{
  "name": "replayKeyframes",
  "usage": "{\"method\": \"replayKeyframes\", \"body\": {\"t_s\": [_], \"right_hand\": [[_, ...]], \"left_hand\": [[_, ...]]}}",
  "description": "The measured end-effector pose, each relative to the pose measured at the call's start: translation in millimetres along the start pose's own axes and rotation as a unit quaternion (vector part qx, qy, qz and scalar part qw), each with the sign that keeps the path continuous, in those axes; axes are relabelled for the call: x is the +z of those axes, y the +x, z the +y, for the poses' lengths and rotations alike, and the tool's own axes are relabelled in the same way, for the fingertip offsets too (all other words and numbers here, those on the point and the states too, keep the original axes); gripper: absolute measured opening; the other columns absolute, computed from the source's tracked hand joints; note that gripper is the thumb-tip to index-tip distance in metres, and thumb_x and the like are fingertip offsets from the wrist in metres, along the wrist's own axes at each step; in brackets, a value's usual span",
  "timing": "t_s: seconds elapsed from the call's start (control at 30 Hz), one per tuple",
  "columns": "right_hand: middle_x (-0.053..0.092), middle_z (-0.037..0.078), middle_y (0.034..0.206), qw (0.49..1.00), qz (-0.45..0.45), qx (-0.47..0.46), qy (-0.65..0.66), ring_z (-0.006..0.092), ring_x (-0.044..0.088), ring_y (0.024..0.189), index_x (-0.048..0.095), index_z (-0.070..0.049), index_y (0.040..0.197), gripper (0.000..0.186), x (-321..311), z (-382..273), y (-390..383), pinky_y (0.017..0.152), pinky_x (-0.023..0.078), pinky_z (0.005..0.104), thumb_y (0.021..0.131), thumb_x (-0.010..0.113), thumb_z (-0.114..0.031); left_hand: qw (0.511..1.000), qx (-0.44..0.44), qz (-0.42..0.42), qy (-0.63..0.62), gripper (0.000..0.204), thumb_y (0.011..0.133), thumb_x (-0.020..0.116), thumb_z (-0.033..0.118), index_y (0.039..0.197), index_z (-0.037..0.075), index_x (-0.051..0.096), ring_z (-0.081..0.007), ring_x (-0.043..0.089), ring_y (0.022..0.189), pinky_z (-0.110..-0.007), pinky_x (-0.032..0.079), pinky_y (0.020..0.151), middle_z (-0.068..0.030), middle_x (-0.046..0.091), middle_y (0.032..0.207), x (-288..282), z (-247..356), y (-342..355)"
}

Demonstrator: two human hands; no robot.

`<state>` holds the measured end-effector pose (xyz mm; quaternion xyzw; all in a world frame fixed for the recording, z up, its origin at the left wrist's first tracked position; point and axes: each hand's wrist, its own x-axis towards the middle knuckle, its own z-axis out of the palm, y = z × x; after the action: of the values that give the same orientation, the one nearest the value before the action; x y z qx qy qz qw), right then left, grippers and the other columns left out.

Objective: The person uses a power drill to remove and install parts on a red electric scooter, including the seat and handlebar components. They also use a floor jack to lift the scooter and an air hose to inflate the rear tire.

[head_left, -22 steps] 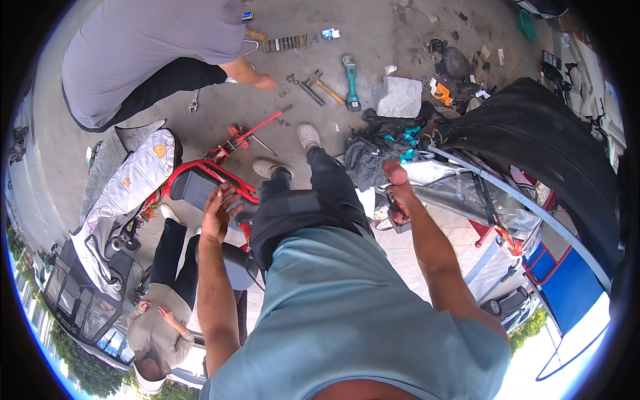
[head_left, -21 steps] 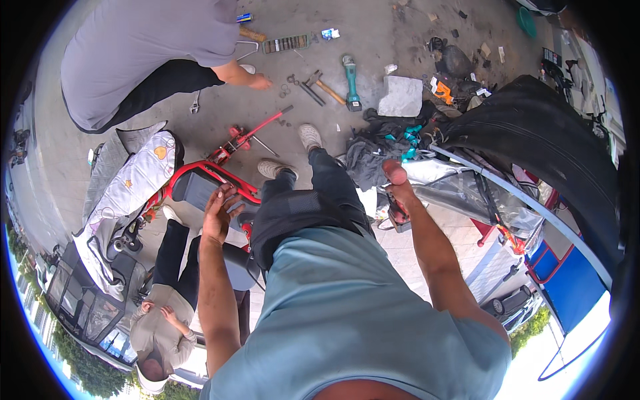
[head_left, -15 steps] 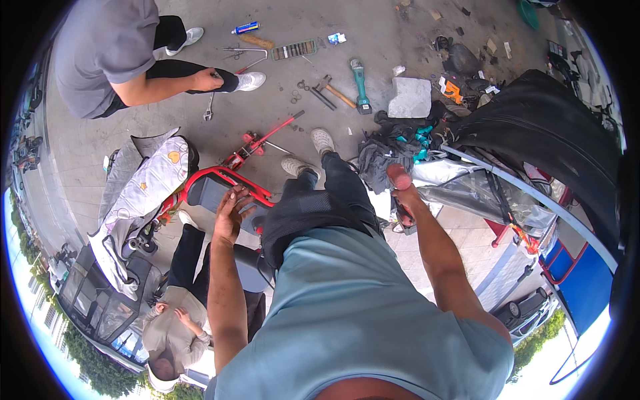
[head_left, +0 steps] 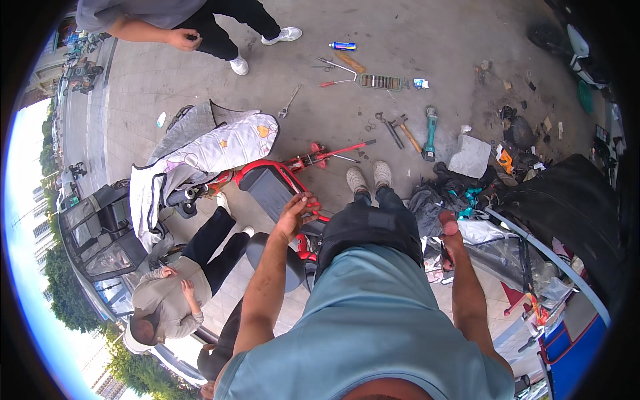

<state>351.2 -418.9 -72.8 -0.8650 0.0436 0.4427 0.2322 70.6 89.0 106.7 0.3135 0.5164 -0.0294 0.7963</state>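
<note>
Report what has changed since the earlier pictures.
The co-worker in grey has straightened up and stepped left, the co-worker's hand drawn away from the hammer. The camera has swung left, shifting the scene right. The hammer, green grinder and socket tray lie as before; the left hand stays loosely curled near the red frame.

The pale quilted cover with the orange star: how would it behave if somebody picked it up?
The cover would likely be floppy, since its near end droops in loose folds. It looks padded and cloth-like, so it probably wouldn't break if dropped. Being broad, with a long end hanging down, it may drag or catch.
</note>
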Motion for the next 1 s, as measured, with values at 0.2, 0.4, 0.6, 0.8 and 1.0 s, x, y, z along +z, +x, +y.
{"method": "replayKeyframes", "body": {"t_s": [0.2, 0.4, 0.6, 0.8, 1.0], "right_hand": [[0.072, 0.016, 0.11, 0.993, -0.004, 0.041, -0.111, 0.028, 0.069, 0.1, 0.065, -0.001, 0.12, 0.055, -4.6, -28.5, -34.8, 0.088, 0.053, 0.0394, 0.071, 0.084, -0.02], [0.069, 0.02, 0.122, 0.991, -0.003, 0.129, -0.03, 0.0319, 0.067, 0.113, 0.066, -0.002, 0.123, 0.057, 21.9, -32.8, -96.2, 0.095, 0.053, 0.0395, 0.074, 0.084, -0.024], [0.073, 0.02, 0.107, 0.979, -0.023, 0.204, 0.003, 0.0318, 0.071, 0.1, 0.069, 0.0, 0.115, 0.052, 64.9, 24.5, -121.0, 0.084, 0.056, 0.0395, 0.072, 0.082, -0.027], [0.074, 0.017, 0.102, 0.986, 0.002, 0.152, -0.069, 0.0303, 0.071, 0.097, 0.069, -0.002, 0.113, 0.046, 81.8, 37.7, -134.3, 0.084, 0.055, 0.0384, 0.074, 0.081, -0.021], [0.07, 0.02, 0.117, 0.982, -0.028, 0.188, 0.02, 0.0331, 0.067, 0.113, 0.066, -0.002, 0.121, 0.056, 54.7, 11.3, -128.4, 0.096, 0.053, 0.0414, 0.072, 0.081, -0.025]], "left_hand": [[1.0, 0.009, -0.023, -0.01, 0.054, 0.096, 0.063, 0.045, 0.135, 0.009, 0.055, -0.0275, 0.059, 0.119, -0.048, 0.049, 0.099, -0.0105, 0.061, 0.13, -46.7, -26.3, 9.0], [0.999, -0.02, -0.032, 0.039, 0.056, 0.096, 0.063, 0.048, 0.136, 0.01, 0.053, -0.0293, 0.058, 0.121, -0.049, 0.047, 0.102, -0.0107, 0.059, 0.131, -84.0, -17.6, 26.0], [0.998, -0.019, -0.037, 0.056, 0.054, 0.095, 0.065, 0.046, 0.135, 0.01, 0.054, -0.0287, 0.058, 0.119, -0.049, 0.048, 0.101, -0.0102, 0.06, 0.13, -98.9, 6.4, 41.7], [0.994, -0.032, -0.026, 0.105, 0.056, 0.095, 0.064, 0.047, 0.136, 0.01, 0.053, -0.0287, 0.058, 0.119, -0.047, 0.049, 0.1, -0.0098, 0.06, 0.13, -88.7, 28.4, 48.7], [0.986, -0.052, -0.04, 0.153, 0.058, 0.093, 0.066, 0.05, 0.134, 0.012, 0.055, -0.0268, 0.06, 0.117, -0.046, 0.049, 0.098, -0.0078, 0.06, 0.128, -57.3, 43.4, 68.2]]}}
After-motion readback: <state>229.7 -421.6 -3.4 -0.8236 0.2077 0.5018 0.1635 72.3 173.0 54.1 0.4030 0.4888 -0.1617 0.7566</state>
